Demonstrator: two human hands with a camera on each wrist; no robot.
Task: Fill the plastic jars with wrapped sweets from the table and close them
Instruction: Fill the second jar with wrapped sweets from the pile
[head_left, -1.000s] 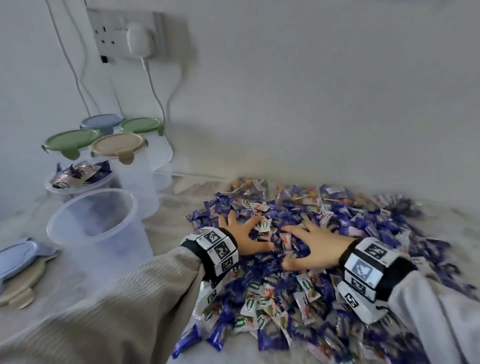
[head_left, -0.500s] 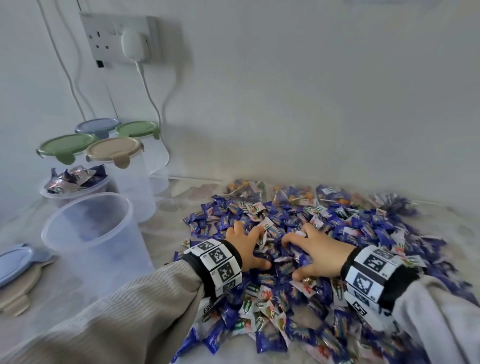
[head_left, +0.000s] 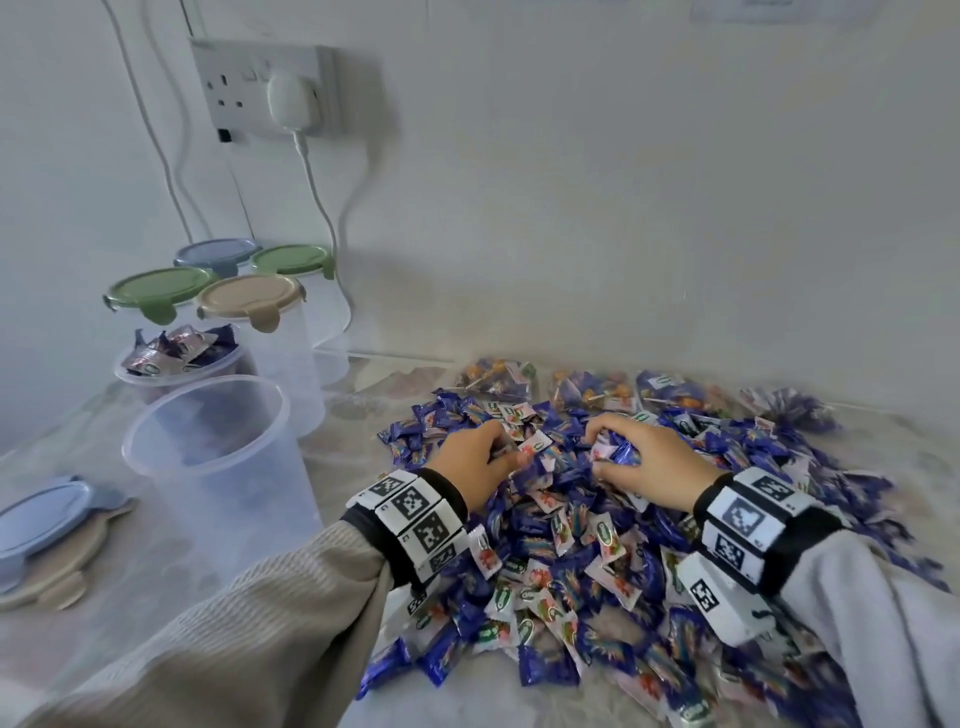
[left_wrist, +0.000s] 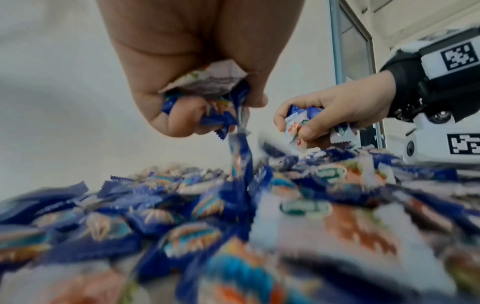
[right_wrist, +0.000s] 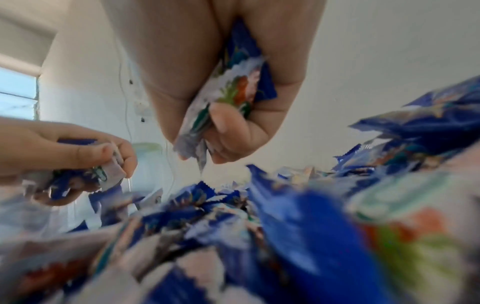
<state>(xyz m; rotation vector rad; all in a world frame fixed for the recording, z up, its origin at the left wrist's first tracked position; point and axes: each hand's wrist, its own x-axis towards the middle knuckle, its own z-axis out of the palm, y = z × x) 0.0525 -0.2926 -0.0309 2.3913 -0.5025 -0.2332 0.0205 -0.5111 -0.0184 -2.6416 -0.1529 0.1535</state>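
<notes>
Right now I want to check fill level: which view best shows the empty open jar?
The head view: the empty open jar stands whole at the left, rim and inside visible. The left wrist view misses it; the right wrist view shows only blurred pale jar shapes, not identifiable.

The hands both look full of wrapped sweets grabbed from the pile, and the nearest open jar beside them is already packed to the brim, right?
Not quite. The left hand and right hand do each grip wrapped sweets over the pile, but the nearest open jar is empty; the head view shows this. The sweets are in the open jar behind it.
</notes>
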